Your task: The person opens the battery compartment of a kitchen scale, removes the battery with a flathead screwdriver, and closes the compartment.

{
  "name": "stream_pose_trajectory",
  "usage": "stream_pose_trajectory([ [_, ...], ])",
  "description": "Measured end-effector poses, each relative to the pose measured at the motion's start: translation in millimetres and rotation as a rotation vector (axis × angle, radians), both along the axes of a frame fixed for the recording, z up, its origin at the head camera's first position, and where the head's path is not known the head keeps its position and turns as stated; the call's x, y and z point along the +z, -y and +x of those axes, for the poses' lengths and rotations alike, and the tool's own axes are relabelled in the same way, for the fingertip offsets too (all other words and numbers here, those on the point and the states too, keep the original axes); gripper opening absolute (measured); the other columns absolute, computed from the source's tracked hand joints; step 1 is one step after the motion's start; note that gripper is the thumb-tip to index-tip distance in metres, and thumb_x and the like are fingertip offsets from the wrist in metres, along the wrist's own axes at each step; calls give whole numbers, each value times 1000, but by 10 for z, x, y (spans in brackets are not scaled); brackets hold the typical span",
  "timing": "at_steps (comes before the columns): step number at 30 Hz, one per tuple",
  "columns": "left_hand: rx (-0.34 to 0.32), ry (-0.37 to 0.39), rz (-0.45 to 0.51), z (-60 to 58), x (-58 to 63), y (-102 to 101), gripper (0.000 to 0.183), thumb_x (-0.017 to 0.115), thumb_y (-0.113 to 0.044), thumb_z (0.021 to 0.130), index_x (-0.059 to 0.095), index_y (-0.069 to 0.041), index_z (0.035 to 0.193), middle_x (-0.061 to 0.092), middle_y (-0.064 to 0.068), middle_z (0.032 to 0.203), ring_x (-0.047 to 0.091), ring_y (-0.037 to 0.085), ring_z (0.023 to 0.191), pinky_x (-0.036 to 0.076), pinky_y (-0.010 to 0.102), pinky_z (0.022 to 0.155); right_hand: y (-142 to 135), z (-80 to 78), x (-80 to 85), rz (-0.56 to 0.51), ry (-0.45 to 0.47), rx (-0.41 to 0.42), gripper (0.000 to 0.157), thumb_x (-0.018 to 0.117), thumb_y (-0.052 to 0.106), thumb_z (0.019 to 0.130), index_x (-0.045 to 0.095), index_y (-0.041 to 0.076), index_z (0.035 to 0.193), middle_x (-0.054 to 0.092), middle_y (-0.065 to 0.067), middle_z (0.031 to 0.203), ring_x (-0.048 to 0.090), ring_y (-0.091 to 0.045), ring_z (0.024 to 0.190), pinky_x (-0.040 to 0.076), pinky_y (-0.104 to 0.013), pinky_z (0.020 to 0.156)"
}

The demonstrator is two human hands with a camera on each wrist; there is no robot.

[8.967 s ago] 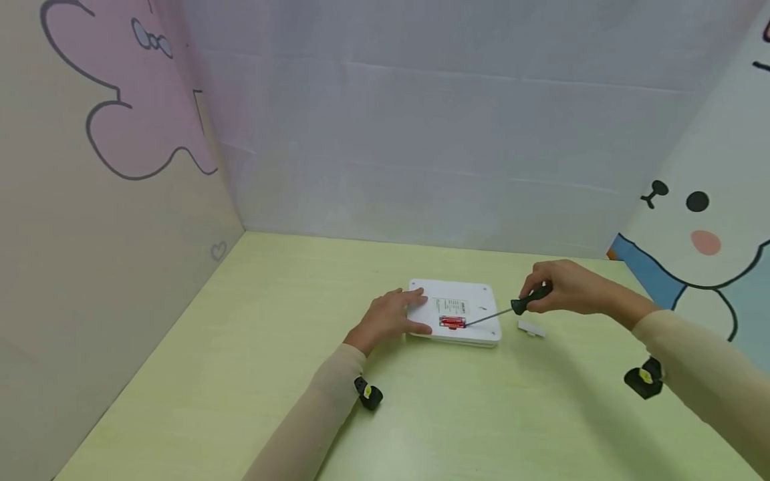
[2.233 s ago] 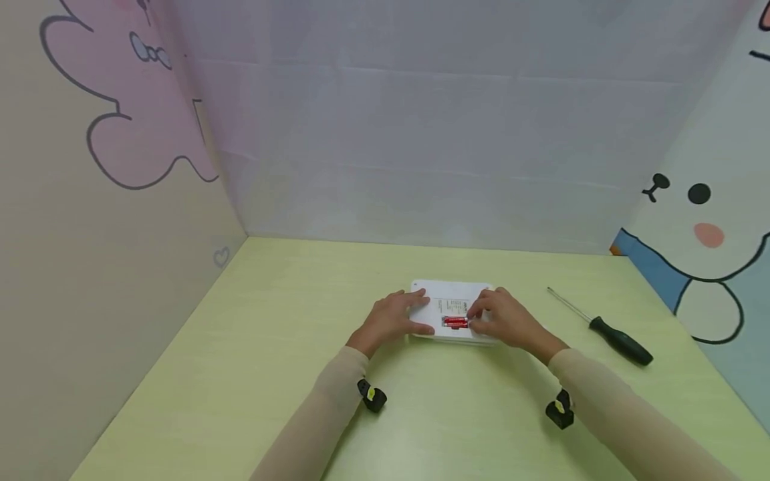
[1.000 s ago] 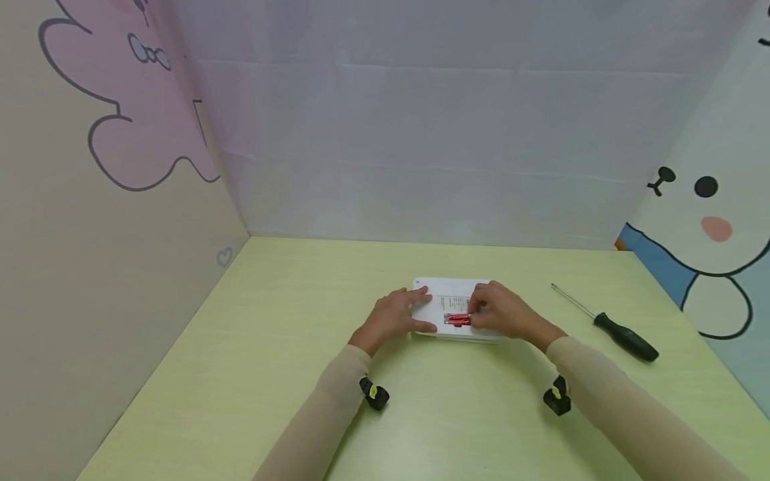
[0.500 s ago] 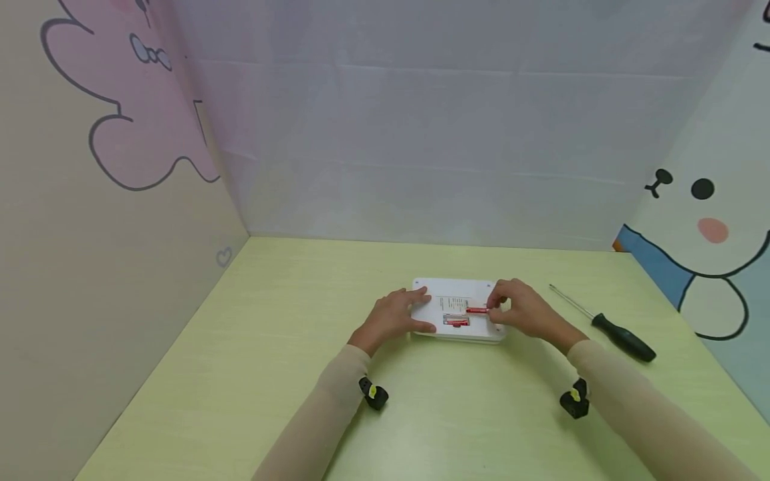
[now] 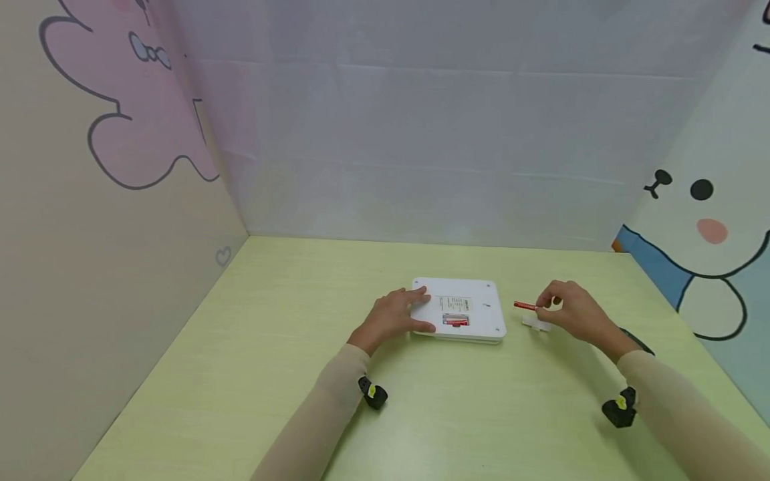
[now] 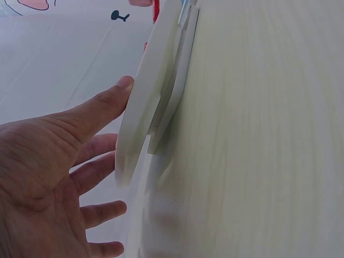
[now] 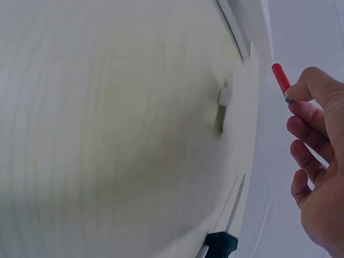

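A flat white device (image 5: pixel 481 290) lies on the table with its labelled back and corner screws facing up. My left hand (image 5: pixel 393 315) rests on its left end, fingers spread and straight over the edge; the left wrist view shows the thumb against its side. In the device's small compartment sits a red battery (image 5: pixel 456 323), beside a bare slot. Off to the right, my right hand (image 5: pixel 571 310) pinches a second red battery (image 5: pixel 525 305) by one end between thumb and index finger. Below it on the table is the small white battery cover (image 5: pixel 534 323).
A screwdriver with a dark handle (image 7: pixel 220 245) lies on the table, largely hidden behind my right wrist in the head view. The pale yellow table (image 5: pixel 271 347) is bounded by a back wall (image 5: pixel 385 133) and side panels with cartoon drawings.
The screwdriver was laid down at the right. My right hand has lifted one battery from the compartment and carried it right, past the device's edge. The left hand stays on the device.
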State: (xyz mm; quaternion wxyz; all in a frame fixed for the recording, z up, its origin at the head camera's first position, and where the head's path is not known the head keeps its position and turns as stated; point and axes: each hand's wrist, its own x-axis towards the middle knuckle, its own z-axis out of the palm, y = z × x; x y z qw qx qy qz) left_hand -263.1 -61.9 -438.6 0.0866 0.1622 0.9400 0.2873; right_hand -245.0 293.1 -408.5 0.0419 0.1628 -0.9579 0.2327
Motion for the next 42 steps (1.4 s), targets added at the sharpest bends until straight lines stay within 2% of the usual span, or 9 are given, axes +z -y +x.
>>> stream_pose_trajectory([
  [10, -6, -1, 11, 24, 26, 6, 77, 81, -48, 76, 51, -27, 143, 38, -11, 156, 28, 28, 148, 20, 55, 118, -482, 167, -149, 112, -8, -129, 10, 70, 17, 83, 71, 7, 83, 61, -4, 80, 49, -23, 79, 37, -31, 63],
  [15, 5, 7, 9, 32, 38, 6, 78, 82, -47, 75, 50, -28, 144, 38, -10, 156, 28, 29, 148, 21, 55, 118, -605, 209, -216, 147, -42, -172, 12, 71, 19, 81, 71, 7, 79, 62, -4, 78, 50, -26, 79, 36, -33, 65],
  [22, 1, 5, 13, 26, 38, 1, 78, 82, -47, 75, 51, -27, 144, 38, -11, 156, 28, 29, 148, 21, 55, 118, -670, 241, -279, 191, -75, -175, 12, 72, 18, 78, 70, 7, 76, 62, -3, 74, 49, -27, 76, 35, -35, 65],
  [31, -1, 3, 4, 18, 17, -1, 78, 81, -49, 75, 50, -29, 144, 37, -13, 156, 28, 28, 148, 21, 55, 118, -627, 287, -333, 269, -94, -169, 13, 74, 18, 76, 68, 7, 74, 61, -2, 72, 47, -26, 73, 34, -35, 61],
  [42, -2, 1, -2, 21, 24, -2, 77, 81, -48, 75, 51, -29, 143, 37, -15, 155, 28, 27, 148, 21, 54, 118, -584, 253, -302, 260, -138, -138, 16, 75, 21, 78, 69, 5, 77, 63, -4, 74, 49, -25, 75, 35, -38, 67],
])
